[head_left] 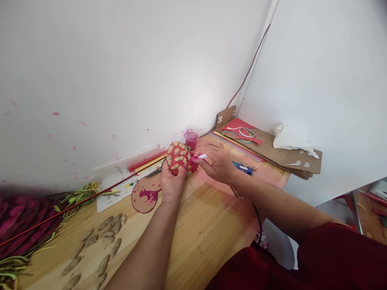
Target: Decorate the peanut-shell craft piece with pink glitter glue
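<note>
In my left hand (pixel 171 184) is a round red craft piece (pixel 173 164) with peanuts in their shells stuck over its face. The fingers wrap its lower edge and tilt it up above the table. My right hand (pixel 220 162) pinches a small white piece (pixel 203 156) with a pink-stained end, against the right side of the craft piece. What kind of thing it is I cannot make out. Just behind stands a clear plastic cup (pixel 191 141) of pink paint. A brown disc (pixel 145 196) smeared with magenta lies left of my left hand.
Loose peanuts (pixel 108 233) lie at the table's front left. A blue glue gun (pixel 242 168) rests beside my right forearm. Cardboard sheets (pixel 302 161) with crumpled white material (pixel 292 139) overhang the right edge. Magenta discs (pixel 21 225), yellow-green strings (pixel 86 197) and a long red rod (pixel 90 198) are at left.
</note>
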Demonstrator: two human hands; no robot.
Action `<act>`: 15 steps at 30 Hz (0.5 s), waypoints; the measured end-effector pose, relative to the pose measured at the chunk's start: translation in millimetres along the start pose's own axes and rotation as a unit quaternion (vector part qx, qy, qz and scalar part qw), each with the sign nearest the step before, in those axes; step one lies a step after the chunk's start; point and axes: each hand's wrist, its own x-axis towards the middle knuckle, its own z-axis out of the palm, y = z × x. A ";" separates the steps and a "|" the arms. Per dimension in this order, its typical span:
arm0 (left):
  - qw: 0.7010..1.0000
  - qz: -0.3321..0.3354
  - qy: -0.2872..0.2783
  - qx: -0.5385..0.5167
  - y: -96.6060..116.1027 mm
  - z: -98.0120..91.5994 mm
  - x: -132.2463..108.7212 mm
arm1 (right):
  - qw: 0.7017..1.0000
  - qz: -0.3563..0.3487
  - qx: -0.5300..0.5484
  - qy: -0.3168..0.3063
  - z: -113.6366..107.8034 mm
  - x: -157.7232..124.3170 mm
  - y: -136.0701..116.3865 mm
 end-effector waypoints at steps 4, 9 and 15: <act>1.000 -0.019 0.003 -0.015 -1.9 -1.2 1.9 | 1.000 -0.004 0.022 0.016 -1.3 -1.3 2.4; 0.999 -0.024 -0.005 -0.030 -9.4 -2.4 3.4 | 0.998 0.022 0.057 0.029 -0.8 -2.6 5.8; 0.999 -0.025 0.006 -0.031 -18.4 -4.3 4.9 | 0.995 0.055 0.057 0.056 -3.0 -0.8 11.2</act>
